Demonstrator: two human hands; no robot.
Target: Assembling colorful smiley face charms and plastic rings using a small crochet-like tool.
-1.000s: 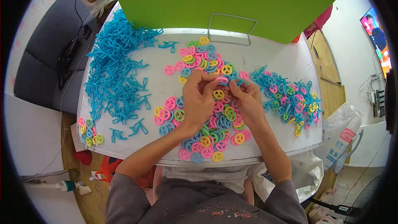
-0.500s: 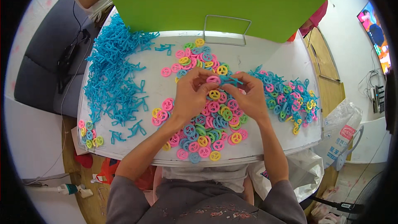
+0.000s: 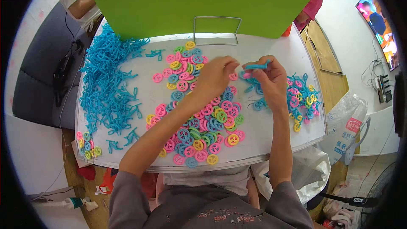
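My right hand pinches a blue plastic piece between thumb and fingers, above blue pieces with wheels fitted. Just left of it, my left hand is raised over the wheel pile with fingers curled together; whatever they hold, if anything, is hidden. A pink wheel shows below its fingertips. Under my left forearm spreads a heap of small spoked plastic wheels in pink, blue, green and yellow. To the right of my right hand lies a pile of blue pieces joined with wheels.
A big pile of loose blue plastic pieces covers the table's left side. Several wheels sit at the front left corner. A green panel and a bent wire frame stand at the back. Another person's arm is at far left.
My hands, earlier together at a pink wheel and a blue piece, have drawn apart. My right hand has moved right with a blue piece. The whole view has shifted slightly.
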